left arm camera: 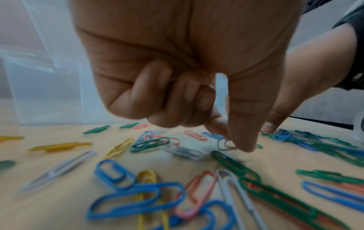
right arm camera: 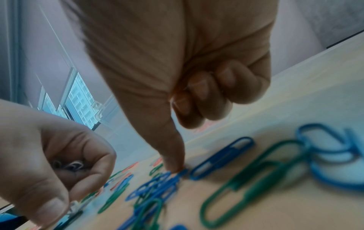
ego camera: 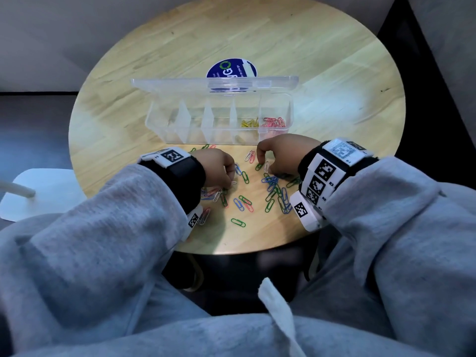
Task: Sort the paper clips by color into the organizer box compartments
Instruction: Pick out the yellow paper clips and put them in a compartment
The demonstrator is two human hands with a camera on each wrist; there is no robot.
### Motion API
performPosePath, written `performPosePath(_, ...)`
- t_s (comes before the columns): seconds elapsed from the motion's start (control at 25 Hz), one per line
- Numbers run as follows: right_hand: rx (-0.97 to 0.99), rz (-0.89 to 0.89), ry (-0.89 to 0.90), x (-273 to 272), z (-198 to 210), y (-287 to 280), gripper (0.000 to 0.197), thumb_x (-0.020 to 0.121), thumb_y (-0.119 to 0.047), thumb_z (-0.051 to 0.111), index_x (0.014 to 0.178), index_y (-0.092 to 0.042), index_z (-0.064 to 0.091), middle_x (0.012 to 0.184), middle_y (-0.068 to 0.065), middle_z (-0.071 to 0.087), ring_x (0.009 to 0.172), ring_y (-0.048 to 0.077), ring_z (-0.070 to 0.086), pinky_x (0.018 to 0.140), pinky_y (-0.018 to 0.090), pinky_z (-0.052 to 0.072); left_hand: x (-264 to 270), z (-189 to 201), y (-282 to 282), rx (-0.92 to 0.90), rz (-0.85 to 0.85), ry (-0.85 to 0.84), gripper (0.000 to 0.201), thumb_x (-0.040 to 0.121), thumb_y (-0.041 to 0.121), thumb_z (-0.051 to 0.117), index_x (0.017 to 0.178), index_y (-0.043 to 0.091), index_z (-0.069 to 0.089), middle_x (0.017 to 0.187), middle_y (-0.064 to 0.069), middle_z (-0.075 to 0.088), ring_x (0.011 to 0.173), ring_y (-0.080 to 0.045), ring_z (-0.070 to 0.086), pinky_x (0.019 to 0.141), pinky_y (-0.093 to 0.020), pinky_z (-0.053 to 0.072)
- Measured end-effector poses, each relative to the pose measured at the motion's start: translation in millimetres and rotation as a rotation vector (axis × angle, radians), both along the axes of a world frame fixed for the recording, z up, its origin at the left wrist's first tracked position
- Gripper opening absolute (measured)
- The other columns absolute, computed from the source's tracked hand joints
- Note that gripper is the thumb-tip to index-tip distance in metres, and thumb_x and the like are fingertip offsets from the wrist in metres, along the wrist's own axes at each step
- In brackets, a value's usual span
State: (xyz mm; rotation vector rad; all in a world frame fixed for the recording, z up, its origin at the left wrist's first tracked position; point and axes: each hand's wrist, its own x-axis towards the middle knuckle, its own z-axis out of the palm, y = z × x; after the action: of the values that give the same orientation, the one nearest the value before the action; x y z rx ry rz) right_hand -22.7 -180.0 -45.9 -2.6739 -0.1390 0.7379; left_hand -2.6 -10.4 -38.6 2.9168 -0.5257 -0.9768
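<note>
One clear plastic organizer box (ego camera: pixel 159 119) beyond both hands, split by four dividers into five compartments. Two compartments filled: one heap of yellow paper clips (ego camera: pixel 248 123), one heap of pink paper clips (ego camera: pixel 274 122), neither countable. Two hands: left hand (ego camera: pixel 216 163), right hand (ego camera: pixel 280 148). At least two white paper clips (right arm camera: pixel 75 165) inside the left hand. Several dozen loose clips around the hands in five colours, too tangled to count exactly. One single green paper clip (ego camera: pixel 238 222) apart, between the wrists.

organizer box (ego camera: pixel 219 119) sitting mid-desk (ego camera: pixel 334 73), lid standing behind | sticker (ego camera: pixel 231 68) lying behind box | loose clips (ego camera: pixel 257 191) lying before box | left hand (ego camera: pixel 216 166), right hand (ego camera: pixel 280 153) resting over clips, left and right
</note>
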Motion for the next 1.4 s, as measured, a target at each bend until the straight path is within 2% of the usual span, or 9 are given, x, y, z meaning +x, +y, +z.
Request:
performPosePath(0.16, -0.002, 0.02, -0.045, -1, -3, 1, 0.035, 0.082, -0.009, 0.059, 0.109, -0.031, 0.055, 0.064, -0.007, 0.048, 0.056, 0.014, 0.05, 0.064, 0.03, 0.051, 1, 2, -1, -0.02, 0.006, 0.014, 0.017, 0.08, 0.023, 0.066, 0.069, 0.023, 0.053, 0.063, 0.01, 0.048, 0.061, -0.008, 0.044, 0.052, -0.021, 0.03)
performPosePath(0.36, -0.038, 0.035, -0.008, 1, -1, 0, 0.022, 0.081, -0.005, 0.056, 0.088, -0.026, 0.058, 0.068, -0.006, 0.052, 0.057, 0.012, 0.05, 0.052, 0.023, 0.041, 4, 9, 0, -0.126, 0.12, 0.073, 0.018, 0.079, 0.022, 0.066, 0.066, 0.022, 0.054, 0.068, 0.007, 0.057, 0.062, -0.01, 0.047, 0.057, -0.022, 0.036)
performPosePath(0.56, -0.11, 0.051, 0.023, 2, -4, 2, 0.018, 0.081, -0.009, 0.056, 0.095, -0.007, 0.068, 0.094, 0.009, 0.067, 0.078, 0.022, 0.056, 0.058, 0.023, 0.042, 3, 15, 2, -0.469, 0.437, 0.293, 0.021, 0.082, 0.007, 0.058, 0.066, 0.017, 0.051, 0.067, -0.001, 0.055, 0.053, -0.009, 0.047, 0.048, -0.017, 0.037)
performPosePath(0.68, -0.061, 0.015, 0.075, -2, -4, -1, 0.011, 0.079, -0.012, 0.061, 0.083, -0.005, 0.069, 0.082, 0.01, 0.067, 0.071, 0.02, 0.055, 0.058, 0.024, 0.043, 2, 20, 4, -0.652, 0.589, 0.367, 0.027, 0.084, -0.003, 0.051, 0.063, 0.015, 0.047, 0.066, -0.004, 0.056, 0.041, -0.004, 0.045, 0.041, -0.013, 0.034)
performPosePath(0.8, 0.122, -0.17, 0.096, -3, 4, -9, 0.014, 0.078, -0.013, 0.064, 0.065, -0.014, 0.06, 0.067, 0.002, 0.06, 0.06, 0.017, 0.051, 0.058, 0.024, 0.043, 0, 28, 13, -0.802, 0.696, 0.369, 0.031, 0.087, -0.006, 0.048, 0.063, 0.013, 0.043, 0.063, -0.006, 0.053, 0.037, -0.005, 0.043, 0.045, -0.016, 0.034)
performPosePath(0.92, 0.414, -0.404, 0.159, -9, 11, -12, 0.02, 0.08, -0.008, 0.06, 0.062, -0.014, 0.057, 0.069, 0.008, 0.057, 0.055, 0.018, 0.042, 0.052, 0.024, 0.039, 0, 35, 22, -0.929, 0.777, 0.376, 0.028, 0.09, -0.006, 0.041, 0.07, 0.014, 0.047, 0.063, -0.007, 0.047, 0.032, -0.004, 0.043, 0.037, -0.011, 0.029)
performPosePath(1.08, 0.65, -0.564, 0.197, -19, 20, -2, 0.023, 0.087, 0.0, 0.049, 0.068, -0.012, 0.051, 0.075, 0.011, 0.057, 0.053, 0.016, 0.042, 0.047, 0.022, 0.036, -1, 48, 36, -1.026, 0.892, 0.416, 0.023, 0.089, 0.001, 0.044, 0.083, 0.013, 0.063, 0.063, -0.002, 0.044, 0.037, -0.005, 0.042, 0.035, -0.01, 0.03)
performPosePath(1.24, 1.058, -0.898, 0.299, -33, 30, 7, 0.027, 0.093, 0.001, 0.034, 0.078, -0.006, 0.056, 0.064, 0.003, 0.042, 0.037, 0.006, 0.041, 0.035, 0.013, 0.032, -5, 61, 47, -1.223, 1.062, 0.48, 0.026, 0.09, 0.003, 0.034, 0.079, 0.008, 0.057, 0.066, -0.002, 0.044, 0.045, -0.007, 0.044, 0.036, -0.009, 0.035)
performPosePath(1.4, 1.33, -1.095, 0.362, -44, 42, 20, 0.029, 0.093, -0.002, 0.029, 0.078, -0.002, 0.053, 0.064, 0.006, 0.043, 0.04, 0.011, 0.05, 0.038, 0.013, 0.043, -6, 66, 55, -1.381, 1.15, 0.548, 0.022, 0.092, 0.012, 0.036, 0.085, 0.004, 0.056, 0.075, -0.009, 0.051, 0.06, -0.015, 0.054, 0.044, -0.014, 0.048)
